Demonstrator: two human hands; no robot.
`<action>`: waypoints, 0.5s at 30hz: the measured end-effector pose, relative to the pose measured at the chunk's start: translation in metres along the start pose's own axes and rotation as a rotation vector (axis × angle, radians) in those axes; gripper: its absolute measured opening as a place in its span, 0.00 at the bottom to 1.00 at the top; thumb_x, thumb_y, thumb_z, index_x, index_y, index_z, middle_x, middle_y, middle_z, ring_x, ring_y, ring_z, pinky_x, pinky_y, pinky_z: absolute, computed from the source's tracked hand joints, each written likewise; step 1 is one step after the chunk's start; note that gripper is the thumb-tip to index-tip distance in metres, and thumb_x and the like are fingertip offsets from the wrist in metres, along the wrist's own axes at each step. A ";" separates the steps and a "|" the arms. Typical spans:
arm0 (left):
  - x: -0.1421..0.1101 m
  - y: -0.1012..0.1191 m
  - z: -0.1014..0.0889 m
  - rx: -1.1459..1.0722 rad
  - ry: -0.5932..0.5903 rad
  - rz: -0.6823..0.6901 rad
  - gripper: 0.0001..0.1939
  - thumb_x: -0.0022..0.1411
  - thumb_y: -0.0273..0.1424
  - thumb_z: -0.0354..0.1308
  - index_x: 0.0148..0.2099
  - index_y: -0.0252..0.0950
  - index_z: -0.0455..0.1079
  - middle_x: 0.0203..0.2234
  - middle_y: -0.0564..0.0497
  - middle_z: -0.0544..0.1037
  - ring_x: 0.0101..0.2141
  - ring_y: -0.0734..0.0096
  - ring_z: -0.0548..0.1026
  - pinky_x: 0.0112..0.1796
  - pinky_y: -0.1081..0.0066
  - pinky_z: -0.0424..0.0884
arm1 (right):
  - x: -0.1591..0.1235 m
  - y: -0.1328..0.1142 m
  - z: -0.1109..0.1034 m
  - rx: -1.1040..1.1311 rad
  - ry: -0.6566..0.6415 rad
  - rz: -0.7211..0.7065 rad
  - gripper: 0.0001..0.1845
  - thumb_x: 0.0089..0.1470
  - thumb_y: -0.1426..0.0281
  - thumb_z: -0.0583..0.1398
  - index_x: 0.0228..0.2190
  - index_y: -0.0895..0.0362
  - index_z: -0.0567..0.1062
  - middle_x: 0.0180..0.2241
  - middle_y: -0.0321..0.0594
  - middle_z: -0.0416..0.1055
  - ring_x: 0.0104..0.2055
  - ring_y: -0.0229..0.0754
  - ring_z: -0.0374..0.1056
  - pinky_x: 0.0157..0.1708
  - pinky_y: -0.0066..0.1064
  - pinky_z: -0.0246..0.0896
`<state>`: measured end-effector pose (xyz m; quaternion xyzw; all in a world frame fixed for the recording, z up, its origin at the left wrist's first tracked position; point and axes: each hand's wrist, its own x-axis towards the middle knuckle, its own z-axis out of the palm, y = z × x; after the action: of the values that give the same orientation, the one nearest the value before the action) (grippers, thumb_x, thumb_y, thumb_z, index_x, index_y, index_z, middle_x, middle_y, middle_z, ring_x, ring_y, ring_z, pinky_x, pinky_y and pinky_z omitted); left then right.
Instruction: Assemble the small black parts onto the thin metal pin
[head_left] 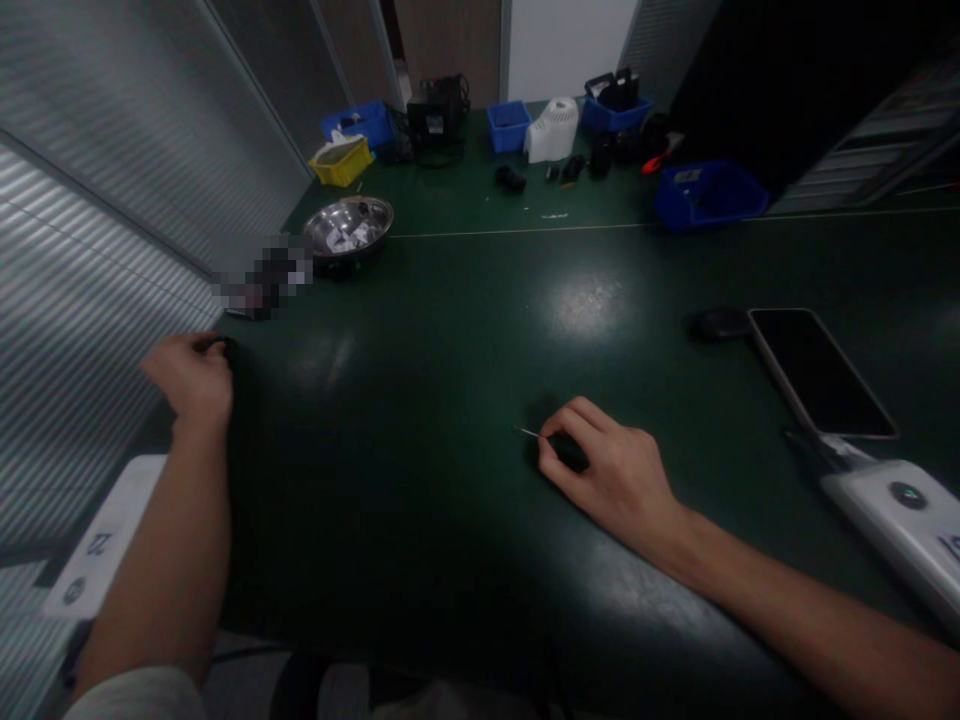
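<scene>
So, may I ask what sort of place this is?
Probably a workshop or a lab: there is a green worktop, with blue bins towards its far side and a black boxy device with cables.

You can't make out the pixelated patch [264, 278] by the metal bowl [349, 228]; your left fingers [216, 350] mostly hide a small dark item [223, 341], and the right edge cuts off the white device [900, 520].

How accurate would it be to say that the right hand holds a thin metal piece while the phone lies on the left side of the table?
Only the side is wrong: the head view shows the phone on the right side of the table. The right hand does hold a thin metal piece.
</scene>
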<state>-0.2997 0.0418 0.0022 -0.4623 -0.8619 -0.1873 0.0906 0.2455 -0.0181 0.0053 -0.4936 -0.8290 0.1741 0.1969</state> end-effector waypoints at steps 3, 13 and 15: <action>0.000 0.000 -0.002 0.010 -0.005 -0.001 0.14 0.64 0.35 0.58 0.43 0.27 0.75 0.26 0.52 0.66 0.35 0.64 0.63 0.49 0.61 0.54 | 0.000 0.001 0.000 -0.004 -0.004 0.011 0.07 0.63 0.65 0.57 0.37 0.54 0.74 0.39 0.35 0.71 0.28 0.34 0.66 0.25 0.27 0.53; 0.002 0.003 0.000 -0.005 0.103 -0.045 0.05 0.54 0.23 0.65 0.30 0.28 0.71 0.16 0.58 0.54 0.24 0.73 0.50 0.36 0.69 0.51 | -0.001 0.001 -0.001 0.027 -0.006 0.001 0.08 0.64 0.65 0.57 0.37 0.54 0.74 0.39 0.36 0.71 0.28 0.33 0.65 0.26 0.27 0.53; 0.003 0.002 0.002 -0.040 0.126 -0.009 0.05 0.54 0.23 0.66 0.31 0.28 0.72 0.16 0.58 0.56 0.24 0.74 0.51 0.35 0.70 0.51 | -0.001 0.002 -0.001 0.027 -0.002 -0.004 0.08 0.64 0.65 0.57 0.37 0.54 0.74 0.39 0.36 0.71 0.28 0.34 0.65 0.26 0.27 0.53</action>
<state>-0.2994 0.0460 0.0019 -0.4475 -0.8527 -0.2336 0.1344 0.2479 -0.0182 0.0045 -0.4889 -0.8278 0.1853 0.2033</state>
